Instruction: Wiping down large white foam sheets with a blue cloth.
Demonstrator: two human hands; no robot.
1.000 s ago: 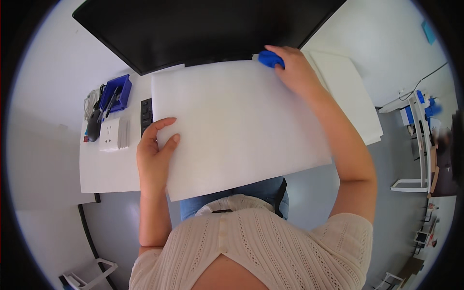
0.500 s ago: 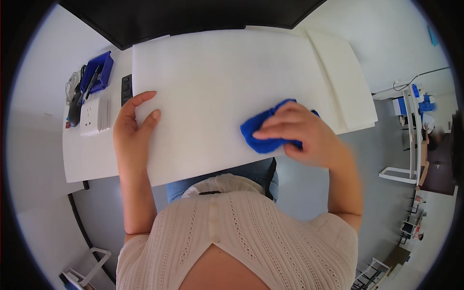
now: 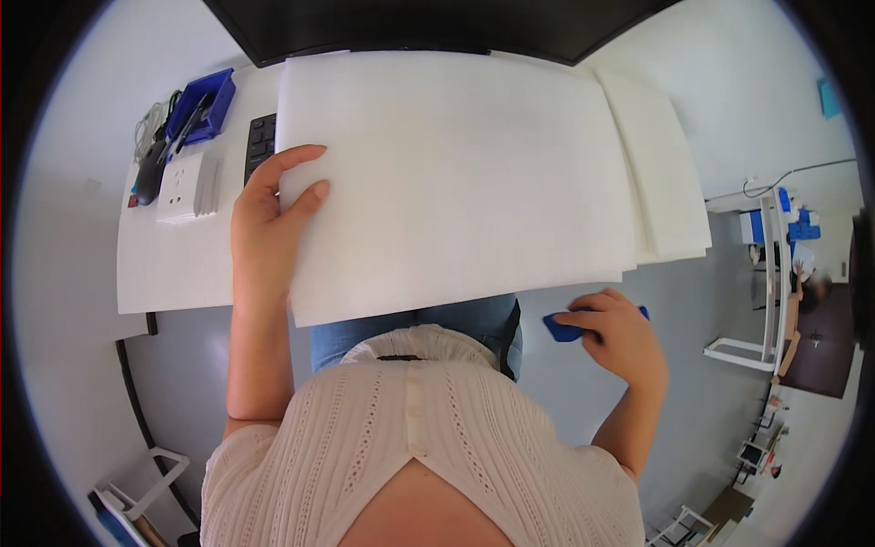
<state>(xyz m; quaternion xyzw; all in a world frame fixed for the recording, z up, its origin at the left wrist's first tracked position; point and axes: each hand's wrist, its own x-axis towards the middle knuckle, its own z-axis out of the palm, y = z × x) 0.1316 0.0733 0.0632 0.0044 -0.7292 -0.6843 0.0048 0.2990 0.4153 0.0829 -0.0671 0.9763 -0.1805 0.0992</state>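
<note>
A large white sheet covers most of the desk top. At its left edge rests my left hand, thumb and forefinger spread apart on the sheet, holding nothing. Off the desk's front edge, to the right of my lap, my right hand grips a blue cloth. Fingers and palm cover most of the cloth, which hangs clear of the sheet.
At the left stand a stack of white socket plates, a blue bin of tools and a black keyboard partly under the sheet. A black monitor bounds the far side. More white sheeting lies right.
My right hand has carried the blue cloth off the sheet, toward me and past the desk's front edge. My left hand stays at the sheet's left edge. The view has shifted slightly.
</note>
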